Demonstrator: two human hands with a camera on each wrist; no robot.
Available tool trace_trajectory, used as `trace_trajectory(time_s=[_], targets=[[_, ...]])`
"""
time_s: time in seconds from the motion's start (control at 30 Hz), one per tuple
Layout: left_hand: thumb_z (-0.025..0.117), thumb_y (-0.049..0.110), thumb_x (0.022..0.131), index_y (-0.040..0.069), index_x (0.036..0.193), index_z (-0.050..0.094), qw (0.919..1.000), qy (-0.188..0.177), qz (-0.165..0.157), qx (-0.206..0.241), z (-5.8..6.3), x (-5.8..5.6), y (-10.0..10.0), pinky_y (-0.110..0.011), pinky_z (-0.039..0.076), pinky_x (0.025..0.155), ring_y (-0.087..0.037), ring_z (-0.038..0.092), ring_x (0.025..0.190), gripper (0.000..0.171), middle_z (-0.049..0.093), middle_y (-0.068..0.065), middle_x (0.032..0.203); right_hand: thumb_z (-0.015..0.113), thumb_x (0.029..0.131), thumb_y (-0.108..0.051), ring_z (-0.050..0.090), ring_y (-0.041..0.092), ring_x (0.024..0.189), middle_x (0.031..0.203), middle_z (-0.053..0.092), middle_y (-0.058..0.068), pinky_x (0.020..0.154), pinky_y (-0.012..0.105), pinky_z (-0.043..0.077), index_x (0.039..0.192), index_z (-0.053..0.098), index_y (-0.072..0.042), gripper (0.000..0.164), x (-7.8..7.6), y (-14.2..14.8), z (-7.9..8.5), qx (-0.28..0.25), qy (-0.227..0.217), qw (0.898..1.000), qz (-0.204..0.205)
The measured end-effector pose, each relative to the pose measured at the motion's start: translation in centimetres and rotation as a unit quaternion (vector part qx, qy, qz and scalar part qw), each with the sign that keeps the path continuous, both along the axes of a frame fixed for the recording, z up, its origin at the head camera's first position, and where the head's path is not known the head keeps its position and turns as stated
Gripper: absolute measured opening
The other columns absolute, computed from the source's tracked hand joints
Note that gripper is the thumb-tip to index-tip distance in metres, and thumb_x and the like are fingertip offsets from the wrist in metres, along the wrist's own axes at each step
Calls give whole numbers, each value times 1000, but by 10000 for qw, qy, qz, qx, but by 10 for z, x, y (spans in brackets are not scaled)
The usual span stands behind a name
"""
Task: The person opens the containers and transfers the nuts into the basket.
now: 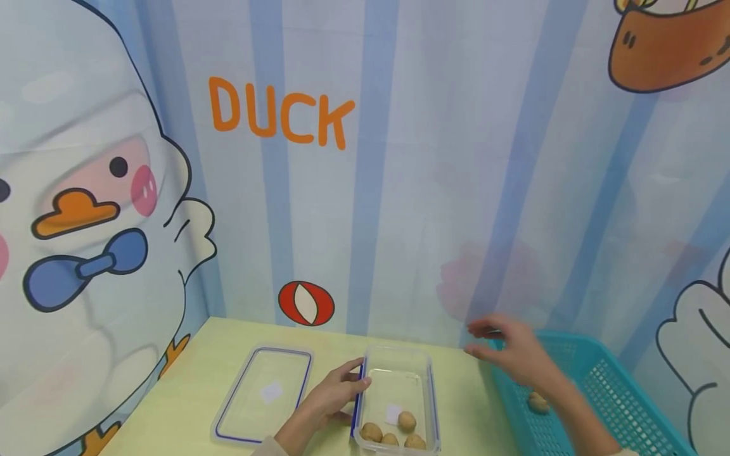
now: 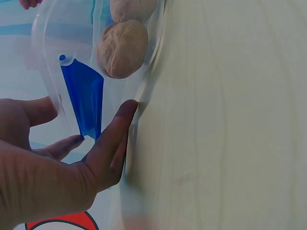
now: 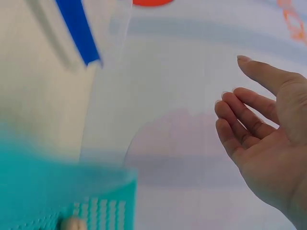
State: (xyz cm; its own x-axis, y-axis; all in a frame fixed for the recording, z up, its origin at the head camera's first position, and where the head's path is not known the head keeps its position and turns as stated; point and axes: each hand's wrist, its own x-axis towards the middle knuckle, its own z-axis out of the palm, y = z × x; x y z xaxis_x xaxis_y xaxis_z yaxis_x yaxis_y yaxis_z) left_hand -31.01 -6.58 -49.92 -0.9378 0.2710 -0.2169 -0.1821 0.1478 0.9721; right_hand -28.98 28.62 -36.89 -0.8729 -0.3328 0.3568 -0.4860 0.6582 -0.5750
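My left hand grips the left side of a clear plastic food container, with the thumb over its rim and the other fingers along the outer wall. The left wrist view shows those fingers around a blue side clip. Several walnuts, round, brown and wrinkled, lie at the container's near end beside a white paper square. My right hand is raised over the left rim of a turquoise basket. Nothing lies in its palm, and its fingers are loosely bent. Below the wrist, a walnut shows inside the basket.
A clear lid with a blue seal lies flat to the left of the container, with a white paper square on it. The pale yellow table ends at a printed curtain behind.
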Motion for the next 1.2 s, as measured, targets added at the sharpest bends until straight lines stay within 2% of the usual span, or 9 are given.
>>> trace_trajectory(time_s=[0.2, 0.4, 0.6, 0.73, 1.0, 1.2], targets=[[68, 30, 105, 11, 164, 38, 10000, 34, 3, 24, -2, -1, 1, -48, 61, 73, -50, 57, 129, 69, 50, -28, 151, 82, 95, -34, 70, 25, 111, 120, 72, 1, 96, 37, 59, 126, 72, -11, 39, 7, -36, 1, 16, 90, 9988, 489], [68, 29, 106, 10, 164, 37, 10000, 77, -23, 41, -3, -1, 2, -45, 61, 70, -51, 57, 129, 69, 48, -29, 152, 81, 96, -35, 70, 19, 105, 114, 70, -5, 92, 34, 59, 123, 73, -14, 36, 9, -59, -15, 208, 196, 9952, 934], [68, 29, 106, 10, 164, 37, 10000, 82, -27, 22, -3, 0, 2, -45, 61, 70, -49, 58, 128, 69, 49, -29, 151, 83, 94, -32, 68, 15, 102, 111, 69, -6, 90, 34, 59, 121, 72, -12, 35, 8, -78, -40, 309, -232, 9915, 1239], [67, 29, 106, 9, 164, 37, 10000, 81, -7, 6, -2, 0, 2, -46, 61, 71, -49, 58, 128, 68, 50, -29, 151, 85, 93, -29, 67, 12, 99, 110, 69, -6, 88, 33, 59, 120, 72, -10, 36, 6, -88, -54, 565, -652, 9870, 1358], [67, 29, 106, 9, 164, 37, 10000, 47, 13, -6, -5, -1, 3, -56, 61, 79, -51, 57, 129, 68, 50, -30, 150, 89, 88, -23, 68, 27, 103, 111, 72, 1, 88, 40, 58, 119, 72, -6, 38, 5, -98, -64, 1013, -1148, 9763, 1530], [66, 28, 107, 9, 164, 37, 10000, 50, -8, 30, -5, -1, 3, -56, 62, 79, -50, 57, 129, 67, 50, -29, 150, 83, 91, -18, 68, 18, 98, 107, 74, 6, 88, 35, 58, 115, 73, -3, 30, 3, -100, -75, 1305, -1274, 9680, 1725]])
